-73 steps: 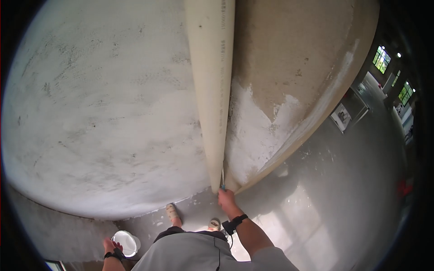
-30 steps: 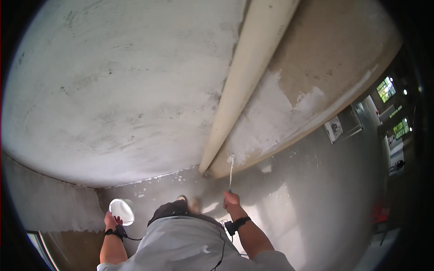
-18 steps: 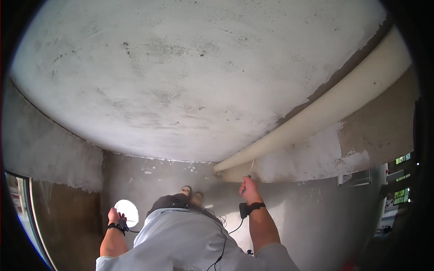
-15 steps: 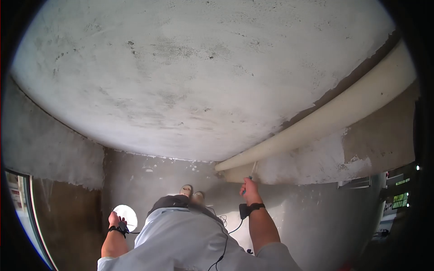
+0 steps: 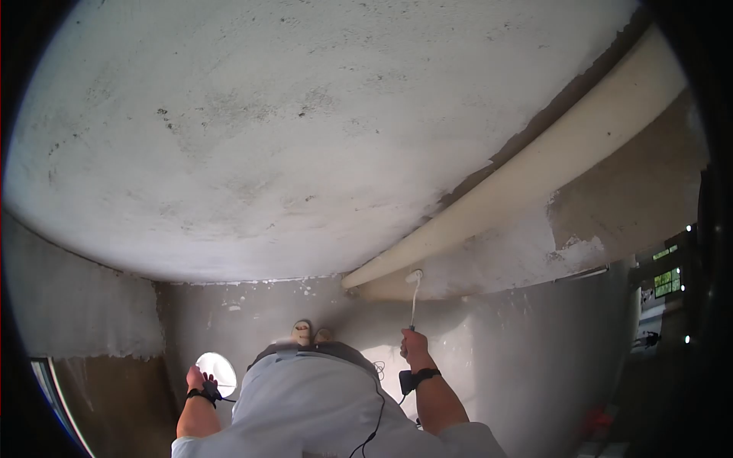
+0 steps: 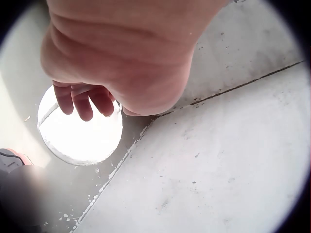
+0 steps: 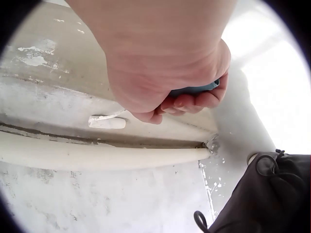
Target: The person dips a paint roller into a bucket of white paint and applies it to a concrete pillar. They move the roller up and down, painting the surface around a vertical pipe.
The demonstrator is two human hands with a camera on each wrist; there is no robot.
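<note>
- One small roller (image 5: 414,275) sits at the wall (image 5: 489,263), just beside the long pale pipe (image 5: 534,172); how firmly it presses, I can't tell.
- Right hand (image 5: 416,345) grips the roller's blue handle (image 7: 194,89), fingers wrapped round it — a twist of that wrist could smear the pipe.
- Left hand (image 5: 200,379) curls its fingers at the white bucket (image 5: 220,372), seemingly on a mostly hidden bail; a slack or tilting hold could spill any contents, which glare conceals.
- Dark cable (image 5: 379,404) runs over the shirt (image 5: 305,397) — it might snag if the body turns.
- White specks dot the floor (image 5: 534,359); wet ones could make the slippers (image 5: 301,333) slide.
</note>
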